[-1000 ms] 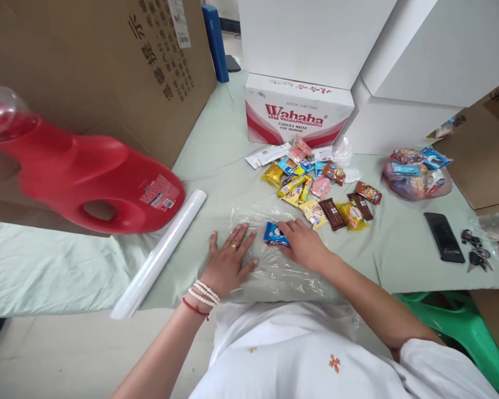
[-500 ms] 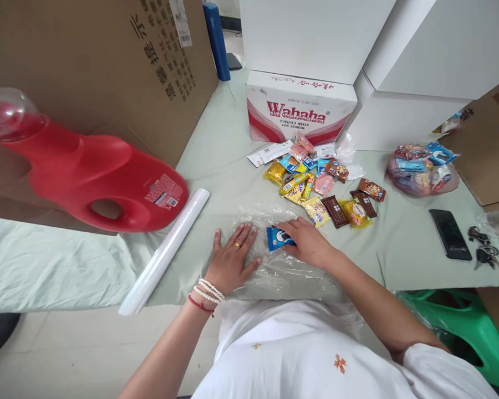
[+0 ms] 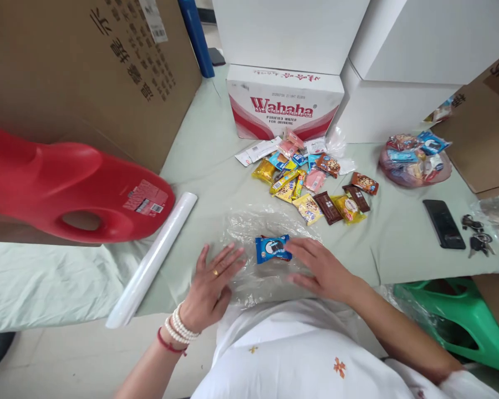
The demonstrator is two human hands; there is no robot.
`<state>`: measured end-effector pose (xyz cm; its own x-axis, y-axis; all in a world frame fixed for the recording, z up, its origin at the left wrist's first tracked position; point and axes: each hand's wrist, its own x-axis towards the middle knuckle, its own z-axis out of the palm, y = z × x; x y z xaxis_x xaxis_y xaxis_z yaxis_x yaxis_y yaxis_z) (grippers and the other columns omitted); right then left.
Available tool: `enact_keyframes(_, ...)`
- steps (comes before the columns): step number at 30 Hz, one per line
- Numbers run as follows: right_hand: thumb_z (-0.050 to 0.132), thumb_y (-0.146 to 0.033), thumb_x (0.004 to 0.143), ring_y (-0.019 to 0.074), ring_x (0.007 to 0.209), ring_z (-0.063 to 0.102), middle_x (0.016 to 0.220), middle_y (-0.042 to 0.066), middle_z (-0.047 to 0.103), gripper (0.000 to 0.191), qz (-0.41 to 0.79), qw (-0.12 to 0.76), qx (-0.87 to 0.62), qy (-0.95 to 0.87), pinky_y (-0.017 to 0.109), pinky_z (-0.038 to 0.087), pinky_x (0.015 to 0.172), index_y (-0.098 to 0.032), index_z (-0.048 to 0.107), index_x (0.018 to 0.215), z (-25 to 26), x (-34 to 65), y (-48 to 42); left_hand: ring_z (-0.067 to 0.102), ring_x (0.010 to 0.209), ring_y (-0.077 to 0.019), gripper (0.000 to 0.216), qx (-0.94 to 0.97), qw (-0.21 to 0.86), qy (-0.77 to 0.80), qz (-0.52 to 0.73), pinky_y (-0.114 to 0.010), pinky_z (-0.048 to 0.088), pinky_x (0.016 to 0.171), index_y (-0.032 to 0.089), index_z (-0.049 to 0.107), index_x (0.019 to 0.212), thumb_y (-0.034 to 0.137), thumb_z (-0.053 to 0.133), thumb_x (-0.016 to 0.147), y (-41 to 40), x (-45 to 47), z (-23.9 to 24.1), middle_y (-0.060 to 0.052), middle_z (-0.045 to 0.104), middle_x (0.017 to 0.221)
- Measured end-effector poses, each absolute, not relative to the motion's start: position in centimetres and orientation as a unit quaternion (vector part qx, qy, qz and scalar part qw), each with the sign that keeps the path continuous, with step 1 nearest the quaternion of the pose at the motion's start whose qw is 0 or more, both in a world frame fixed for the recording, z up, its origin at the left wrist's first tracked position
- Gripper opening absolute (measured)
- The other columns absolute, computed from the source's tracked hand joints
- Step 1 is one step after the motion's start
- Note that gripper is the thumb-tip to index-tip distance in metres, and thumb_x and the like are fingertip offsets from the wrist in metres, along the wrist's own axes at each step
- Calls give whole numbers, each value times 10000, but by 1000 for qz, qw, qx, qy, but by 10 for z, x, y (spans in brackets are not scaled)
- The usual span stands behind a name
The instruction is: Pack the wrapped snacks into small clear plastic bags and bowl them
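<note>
A blue snack packet [image 3: 270, 249] lies on a sheet of clear plastic film [image 3: 253, 282] near the table's front edge, with a bit of dark red-brown wrapper peeking out from under it. My left hand [image 3: 216, 285], fingers stretched, is over the film's left edge and holds nothing. To the right of the packet, my right hand [image 3: 322, 266] has its fingers and thumb apart, the fingertips close to the packet's right end; whether they touch it I cannot tell. Beyond the film is a pile of wrapped snacks [image 3: 307, 208] in yellow, brown, pink and blue.
A white roll [image 3: 153, 257] and a large red jug [image 3: 108, 194] are on the left. Behind the pile stands a Wahaha carton [image 3: 285, 105]. To the right are a bag of snacks [image 3: 416, 160], a phone [image 3: 443, 224], keys [image 3: 480, 244] and a green stool [image 3: 461, 321].
My right hand has let go of the blue packet and drawn back to the right, its fingers spreading. My left hand has shifted left and lifted somewhat. The view has turned slightly.
</note>
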<state>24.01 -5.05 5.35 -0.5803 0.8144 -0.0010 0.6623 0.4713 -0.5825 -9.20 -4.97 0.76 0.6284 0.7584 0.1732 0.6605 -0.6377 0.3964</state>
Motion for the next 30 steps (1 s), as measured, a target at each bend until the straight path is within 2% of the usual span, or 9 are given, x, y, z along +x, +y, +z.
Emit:
enact_keyframes(3, 676, -539, 939, 329, 1299, 535, 1497, 155, 554, 717, 260, 133, -413, -862, 548, 448, 1113, -268, 440, 1559, 39, 261, -80, 384, 1541, -310, 760, 904, 226, 339, 128, -628, 92, 1300, 253, 475, 1548, 196, 480, 791, -62, -104, 11, -104, 552, 1561)
enact_keyframes(7, 561, -282, 1004, 315, 1215, 577, 1322, 143, 667, 340, 227, 143, -451, -852, 547, 504, 1020, -263, 649, 1331, 10, 268, -94, 376, 1543, -323, 618, 909, 222, 343, 76, -617, 79, 1299, 263, 553, 1481, 330, 609, 869, -64, -107, 6, -125, 527, 1580)
enact_keyframes(10, 479, -217, 1002, 261, 1083, 630, 1254, 109, 687, 289, 274, 189, -440, -834, 479, 547, 936, -296, 700, 1172, 13, 265, -84, 486, 1476, -274, 277, 902, 219, 358, 107, -562, 164, 1303, 295, 746, 1173, 314, 570, 960, -55, -105, 2, -78, 707, 1380)
enact_keyframes(14, 450, -355, 1044, 203, 969, 668, 1310, 108, 654, 267, 353, 243, -445, -786, 386, 563, 881, -283, 700, 1102, 42, 264, -53, 653, 1281, -244, 315, 852, 286, 397, 185, -501, 343, 1248, 255, 765, 992, 336, 461, 1009, -34, -98, 9, -77, 801, 1069)
enact_keyframes(16, 466, -436, 1040, 199, 934, 671, 1174, 102, 695, 299, 391, 255, -456, -758, 346, 554, 843, -255, 703, 1039, 48, 263, -37, 689, 1187, -248, 348, 824, 318, 419, 213, -472, 427, 1184, 240, 746, 918, 369, 436, 1012, -23, -91, 16, -80, 795, 978)
enact_keyframes(18, 475, -521, 1023, 187, 798, 650, 892, 62, 695, 381, 434, 244, -491, -715, 303, 527, 731, -224, 680, 901, 43, 262, -23, 702, 1088, -241, 395, 795, 334, 449, 235, -410, 517, 1057, 232, 694, 792, 394, 414, 1019, -13, -82, 21, -76, 769, 879)
enact_keyframes(22, 457, -618, 986, 132, 512, 500, 558, -25, 540, 509, 506, 183, -586, -606, 246, 387, 525, -215, 534, 686, 16, 257, -8, 649, 822, -207, 460, 730, 295, 564, 251, -313, 527, 763, 234, 533, 618, 483, 436, 992, 2, -66, 13, -34, 630, 667)
enact_keyframes(25, 499, -610, 953, 122, 491, 479, 528, -25, 549, 509, 509, 158, -611, -586, 238, 347, 512, -213, 507, 635, 6, 254, -5, 617, 797, -229, 352, 666, 229, 669, 238, -345, 512, 749, 236, 571, 650, 486, 550, 897, 11, -67, 2, -34, 618, 687)
enact_keyframes(30, 498, -550, 935, 115, 502, 430, 495, -27, 500, 495, 468, 133, -625, -611, 243, 281, 515, -208, 482, 577, 13, 250, 1, 618, 1076, -311, 188, 606, 15, 705, 367, -509, 486, 997, 202, 678, 949, 351, 572, 903, -2, -73, 22, -124, 671, 1001)
